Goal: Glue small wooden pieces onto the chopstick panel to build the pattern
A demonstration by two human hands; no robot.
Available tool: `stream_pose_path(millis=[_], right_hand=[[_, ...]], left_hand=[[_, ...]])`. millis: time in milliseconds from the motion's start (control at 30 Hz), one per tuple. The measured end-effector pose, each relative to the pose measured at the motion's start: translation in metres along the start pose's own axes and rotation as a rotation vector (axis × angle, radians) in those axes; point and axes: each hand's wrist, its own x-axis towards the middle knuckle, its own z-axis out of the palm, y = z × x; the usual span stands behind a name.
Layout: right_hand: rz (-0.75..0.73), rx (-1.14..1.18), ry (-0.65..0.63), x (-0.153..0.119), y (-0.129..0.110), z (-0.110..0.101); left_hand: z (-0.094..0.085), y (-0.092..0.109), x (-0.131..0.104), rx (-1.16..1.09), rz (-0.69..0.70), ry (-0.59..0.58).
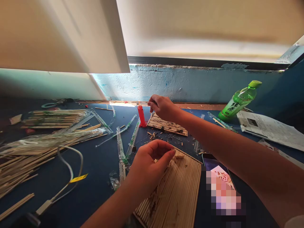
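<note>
A red candle [142,116] stands upright with a small flame at its top. Just right of the flame is my right hand [161,107], its fingers pinched together; what they hold, if anything, is too small to name. My left hand [154,161] is over a large panel of thin wooden sticks [180,190], thumb and forefinger closed at a small piece of stick [178,156] near the panel's upper part. A smaller stick panel [166,124] with dark marks lies behind, below my right forearm. Dark crumbs and stick bits [154,136] are scattered between the two panels.
Bundles of sticks [57,118] and plastic wrappers [121,152] cover the left side, with a white cable [71,167] in front. On the right are a green bottle [239,101], printed paper [270,126] and a lit phone [223,183]. A blue wall [175,82] rises behind.
</note>
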Motion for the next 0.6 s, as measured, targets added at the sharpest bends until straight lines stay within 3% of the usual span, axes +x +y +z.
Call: stream_pose_path(millis=[600], right_hand=[[-0.013,-0.001,0.006,-0.0018,0.0062,-0.0018]], left_hand=[[0.0013,-0.0015,-0.0006,-0.008,-0.022,-0.007]])
